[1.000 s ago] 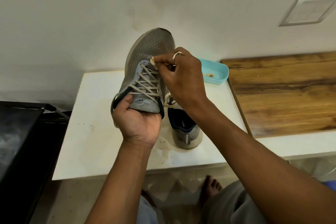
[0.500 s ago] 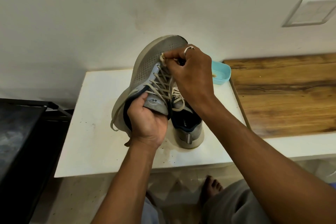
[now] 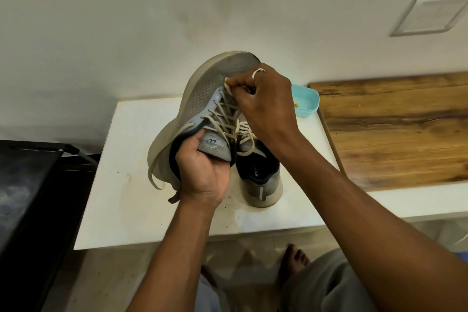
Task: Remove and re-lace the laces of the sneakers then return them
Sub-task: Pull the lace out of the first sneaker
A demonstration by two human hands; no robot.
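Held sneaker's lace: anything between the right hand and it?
Nothing visible. The right hand pinches the lace at the toe end of the lacing on the held sneaker, which the left hand grips at the tongue. The second sneaker stands on the white table below the right wrist, not between.

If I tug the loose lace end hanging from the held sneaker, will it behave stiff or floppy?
Probably floppy: the lace end droops in a curve beside the sneaker. Likely light, apt to swing, since it dangles unsupported.
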